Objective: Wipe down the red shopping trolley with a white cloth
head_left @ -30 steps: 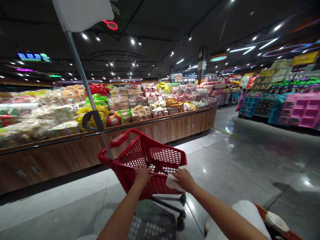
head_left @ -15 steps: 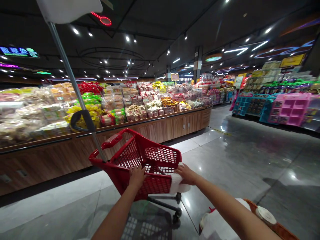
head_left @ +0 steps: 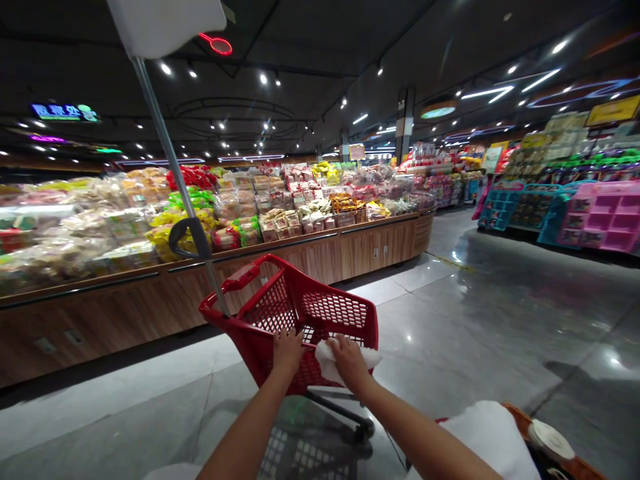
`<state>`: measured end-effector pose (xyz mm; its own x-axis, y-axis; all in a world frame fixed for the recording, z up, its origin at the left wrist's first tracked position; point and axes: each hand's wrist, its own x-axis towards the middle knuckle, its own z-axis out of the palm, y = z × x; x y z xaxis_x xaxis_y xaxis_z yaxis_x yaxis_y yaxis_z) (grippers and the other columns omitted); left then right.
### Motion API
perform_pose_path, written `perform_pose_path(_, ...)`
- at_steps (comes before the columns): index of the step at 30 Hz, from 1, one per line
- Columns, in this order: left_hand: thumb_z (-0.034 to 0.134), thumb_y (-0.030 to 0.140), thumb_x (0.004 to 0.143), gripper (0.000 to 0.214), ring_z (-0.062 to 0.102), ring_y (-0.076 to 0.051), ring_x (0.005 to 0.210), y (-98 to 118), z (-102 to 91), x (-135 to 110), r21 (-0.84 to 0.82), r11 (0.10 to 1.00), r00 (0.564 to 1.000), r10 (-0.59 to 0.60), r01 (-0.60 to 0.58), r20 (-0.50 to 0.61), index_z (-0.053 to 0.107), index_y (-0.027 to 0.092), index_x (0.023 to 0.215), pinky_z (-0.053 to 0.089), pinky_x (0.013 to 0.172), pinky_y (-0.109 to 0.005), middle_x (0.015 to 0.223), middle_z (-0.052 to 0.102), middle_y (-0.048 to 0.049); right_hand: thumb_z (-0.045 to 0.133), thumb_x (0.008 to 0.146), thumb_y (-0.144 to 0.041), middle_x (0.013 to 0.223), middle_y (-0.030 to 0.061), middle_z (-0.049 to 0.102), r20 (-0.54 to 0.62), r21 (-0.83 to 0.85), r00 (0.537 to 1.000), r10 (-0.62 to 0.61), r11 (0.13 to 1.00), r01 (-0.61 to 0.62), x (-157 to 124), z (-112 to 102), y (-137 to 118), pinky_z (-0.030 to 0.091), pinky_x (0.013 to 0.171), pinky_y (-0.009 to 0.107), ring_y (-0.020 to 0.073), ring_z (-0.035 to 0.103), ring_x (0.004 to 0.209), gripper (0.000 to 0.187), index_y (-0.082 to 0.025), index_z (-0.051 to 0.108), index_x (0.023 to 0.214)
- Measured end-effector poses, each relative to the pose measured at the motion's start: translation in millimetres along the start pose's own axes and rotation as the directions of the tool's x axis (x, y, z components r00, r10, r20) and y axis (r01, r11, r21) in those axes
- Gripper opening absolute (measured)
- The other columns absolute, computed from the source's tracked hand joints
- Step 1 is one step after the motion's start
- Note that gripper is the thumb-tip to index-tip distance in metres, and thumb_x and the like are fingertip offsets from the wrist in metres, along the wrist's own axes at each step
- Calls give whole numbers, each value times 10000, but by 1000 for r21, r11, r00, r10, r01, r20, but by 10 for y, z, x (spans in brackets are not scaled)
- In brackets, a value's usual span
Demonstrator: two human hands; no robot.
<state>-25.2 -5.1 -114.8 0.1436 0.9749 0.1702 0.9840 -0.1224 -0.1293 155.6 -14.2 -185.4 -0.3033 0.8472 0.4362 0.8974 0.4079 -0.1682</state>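
A small red plastic shopping cart [head_left: 320, 313] stands on the shiny floor in front of me. My left hand [head_left: 287, 348] grips its near rim with curled fingers. My right hand [head_left: 349, 358] presses a white cloth [head_left: 327, 357] against the same rim, just to the right of the left hand. A grey pole with a black handle [head_left: 187, 237] rises from the cart's left side up to a white sign [head_left: 167, 23]. The basket looks bare inside.
A long wooden display counter [head_left: 300, 257] piled with packaged snacks runs along the left. Pink and teal racks [head_left: 595, 217] stand at the right. A white cloth and an orange basket [head_left: 520, 427] lie at the lower right. Grey tiled aisle stretches ahead.
My right hand has slid the white cloth leftward along the rim, from the cart's right corner toward my left hand. The left hand keeps its grip.
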Motion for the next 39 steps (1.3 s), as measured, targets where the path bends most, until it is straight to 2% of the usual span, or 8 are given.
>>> perform_pose_path(3, 559, 346, 893, 246, 508, -318, 1166, 12, -20, -14, -41, 997, 997, 71, -70, 15, 638, 222, 1090, 302, 1029, -496, 1182, 636, -108, 487, 885, -97, 1269, 96, 546, 42, -5, 995, -88, 996, 88, 69, -89, -8, 424, 813, 342, 225, 550, 991, 388, -271, 564, 1222)
perform_pose_path(7, 635, 400, 851, 332, 534, -265, 1148, -358, -228, -10, -96, 945, 948, 317, -312, 40, 599, 211, 1123, 342, 1024, -393, 1183, 629, -102, 583, 856, -226, 1183, 85, 601, 117, -31, 991, -58, 998, 62, -157, -311, 516, 411, 846, 346, 235, 553, 995, 264, -249, 631, 1115)
perform_pose_path(11, 671, 395, 820, 280, 552, -281, 1141, -847, -434, 26, -4, 946, 946, 325, -325, 11, 628, 219, 1033, 331, 1045, -416, 1133, 651, -104, 606, 846, -294, 1225, 97, 589, 60, -24, 998, -23, 999, 24, -442, -437, 1152, 331, 996, 436, 283, 495, 1139, 264, -246, 637, 1104)
perform_pose_path(14, 604, 361, 865, 175, 639, -270, 954, -915, -449, 43, 41, 951, 949, 303, -308, 88, 647, 200, 919, 432, 904, -398, 950, 696, -106, 564, 871, -227, 1160, 91, 621, 95, -1, 995, -29, 1000, 29, -459, -408, 1285, 252, 1062, 481, 266, 518, 1114, 256, -235, 619, 1121)
perform_pose_path(23, 506, 242, 906, 182, 649, -284, 948, -403, -396, 40, 49, 969, 970, 242, -242, 13, 649, 153, 975, 440, 835, -398, 931, 699, -138, 461, 949, -223, 1117, 75, 614, 151, 126, 979, -136, 985, 118, 467, -312, -188, 397, 839, 328, 222, 550, 996, 271, -223, 581, 1192)
perform_pose_path(26, 440, 180, 926, 212, 648, -270, 955, -303, -427, 22, 34, 967, 967, 254, -254, 10, 641, 150, 988, 434, 840, -393, 940, 698, -132, 432, 956, -188, 1165, 56, 600, 116, 199, 966, -230, 958, 204, 577, -350, -321, 404, 846, 301, 187, 564, 980, 345, -253, 539, 1278)
perform_pose_path(34, 630, 399, 857, 276, 640, -294, 947, -154, -472, 27, 36, 958, 958, 286, -286, 5, 625, 148, 973, 445, 832, -390, 935, 695, -132, 536, 919, -373, 1276, 107, 578, 155, -22, 986, -54, 998, 58, -78, -593, 1139, 214, 1074, 565, 294, 460, 1231, 311, -273, 618, 1202)
perform_pose_path(39, 654, 409, 841, 266, 641, -277, 908, -20, -410, 72, 29, 961, 959, 278, -276, -50, 620, 165, 941, 444, 808, -374, 917, 694, -102, 528, 901, -353, 1348, 139, 516, 256, -22, 963, 86, 996, -83, -219, -708, 1596, 391, 983, 464, 278, 545, 1163, 538, -269, 429, 1424)
